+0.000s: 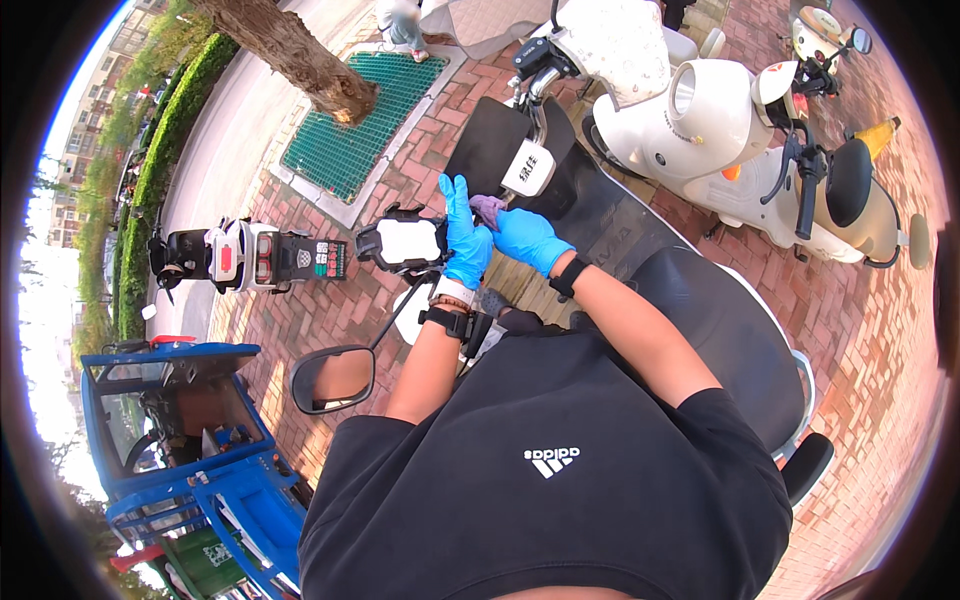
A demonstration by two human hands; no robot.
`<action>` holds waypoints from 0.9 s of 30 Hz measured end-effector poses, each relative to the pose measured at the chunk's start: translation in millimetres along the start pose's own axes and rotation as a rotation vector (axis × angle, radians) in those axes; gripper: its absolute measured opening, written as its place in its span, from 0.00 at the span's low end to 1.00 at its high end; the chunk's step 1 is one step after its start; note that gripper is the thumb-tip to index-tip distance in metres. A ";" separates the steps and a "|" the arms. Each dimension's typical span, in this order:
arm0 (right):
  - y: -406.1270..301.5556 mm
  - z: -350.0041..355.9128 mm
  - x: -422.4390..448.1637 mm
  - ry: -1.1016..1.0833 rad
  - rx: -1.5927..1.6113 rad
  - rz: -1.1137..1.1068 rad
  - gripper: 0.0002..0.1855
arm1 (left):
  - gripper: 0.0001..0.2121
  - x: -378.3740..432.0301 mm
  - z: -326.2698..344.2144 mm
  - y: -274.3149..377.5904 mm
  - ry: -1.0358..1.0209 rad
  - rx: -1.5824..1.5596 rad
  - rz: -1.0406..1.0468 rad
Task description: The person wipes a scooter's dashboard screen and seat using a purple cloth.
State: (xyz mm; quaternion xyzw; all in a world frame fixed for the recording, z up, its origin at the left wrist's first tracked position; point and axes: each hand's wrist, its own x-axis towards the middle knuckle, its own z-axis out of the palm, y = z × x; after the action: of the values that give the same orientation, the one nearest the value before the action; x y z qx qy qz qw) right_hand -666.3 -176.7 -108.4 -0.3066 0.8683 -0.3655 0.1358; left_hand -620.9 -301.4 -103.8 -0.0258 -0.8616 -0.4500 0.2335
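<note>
My left hand (466, 238), in a blue glove, has its fingers stretched out and slightly apart. It is beside a black phone holder (401, 240) with a white face, on the near side of a scooter's handlebar. Close to its right, my right hand (529, 236), also gloved in blue, grips a bunched purple cloth (489, 208). The cloth is between my hands, in front of the scooter's dark front panel (486, 142). A white plate (529, 169) with writing lies just beyond the cloth. The scooter's black seat (705, 345) extends to the right.
A rear-view mirror (334, 379) juts out at lower left. White scooters (697, 135) stand close on the right; another (251, 255) is parked to the left. A tree trunk (300, 60) rises from a green grate (360, 127). A blue vehicle (180, 427) stands lower left. A person (405, 26) is at the top.
</note>
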 end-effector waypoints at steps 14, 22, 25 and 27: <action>32.7 -4.0 -25.6 0.001 -0.010 0.170 0.20 | 0.43 -2.9 -1.6 -4.2 -0.017 -0.006 0.012; 11.6 -8.8 21.4 -0.188 0.066 0.247 0.21 | 0.42 1.7 5.3 -0.3 0.034 0.017 -0.004; 6.7 -2.5 7.3 -0.100 0.023 0.180 0.18 | 0.40 1.4 7.8 -4.9 0.040 0.021 -0.006; 4.0 -0.5 2.3 -0.106 -0.052 0.026 0.18 | 0.41 2.3 7.7 -2.2 0.044 0.015 -0.019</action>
State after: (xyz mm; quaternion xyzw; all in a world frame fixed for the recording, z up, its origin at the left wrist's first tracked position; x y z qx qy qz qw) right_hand -670.1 -175.8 -111.0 -0.3174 0.8732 -0.3240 0.1783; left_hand -626.4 -297.0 -108.3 -0.0058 -0.8598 -0.4460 0.2485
